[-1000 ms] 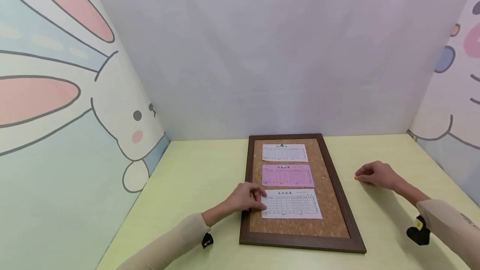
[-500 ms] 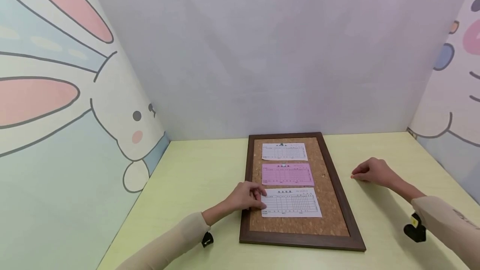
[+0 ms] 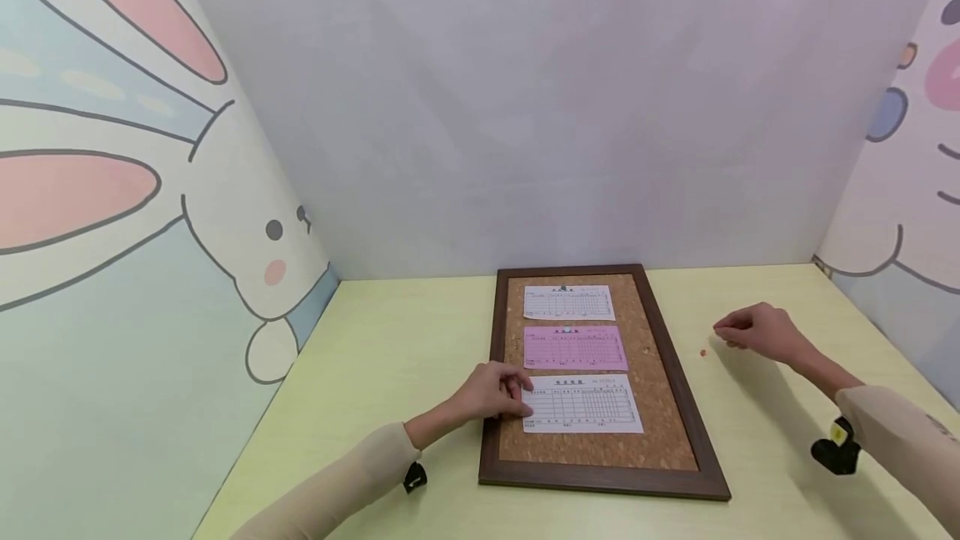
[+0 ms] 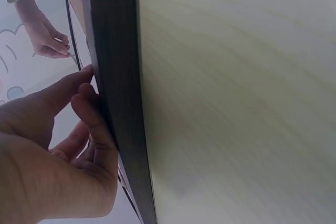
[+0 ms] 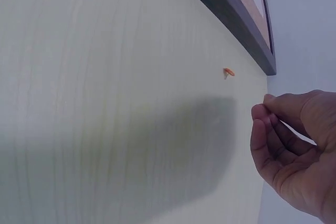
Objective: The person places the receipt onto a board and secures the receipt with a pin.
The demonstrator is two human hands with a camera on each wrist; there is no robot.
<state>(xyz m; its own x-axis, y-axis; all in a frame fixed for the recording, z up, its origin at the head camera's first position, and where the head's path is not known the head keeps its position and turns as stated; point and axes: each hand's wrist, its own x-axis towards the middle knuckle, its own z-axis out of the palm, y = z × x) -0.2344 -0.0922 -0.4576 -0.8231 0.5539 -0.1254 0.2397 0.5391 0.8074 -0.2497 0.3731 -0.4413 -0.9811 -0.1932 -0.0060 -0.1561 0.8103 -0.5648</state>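
Note:
In the head view my left hand (image 3: 491, 392) reaches over the left side of a framed corkboard (image 3: 660, 448), its bent fingers holding the left edge of the lowest white printed slip (image 3: 588, 407). The dark frame hides most of that contact in the left wrist view. Right of the board my right hand (image 3: 761, 332) hovers over the table, thumb and fingertips close together; I cannot tell whether something small is between them. An orange pushpin (image 5: 229, 71) lies on the table, apart from the right fingertips, between that hand and the board.
Above the lowest slip, a pink slip (image 3: 576, 350) and another white slip (image 3: 568, 305) lie on the cork, each with a small pin at its top. The pale table (image 3: 397, 340) meets a grey back wall (image 3: 562, 107) and side panels with cartoon figures.
My right hand moved left with the orange pushpin at its fingertips, then let go of it and drew back, up and to the right. The left hand stayed on the slip.

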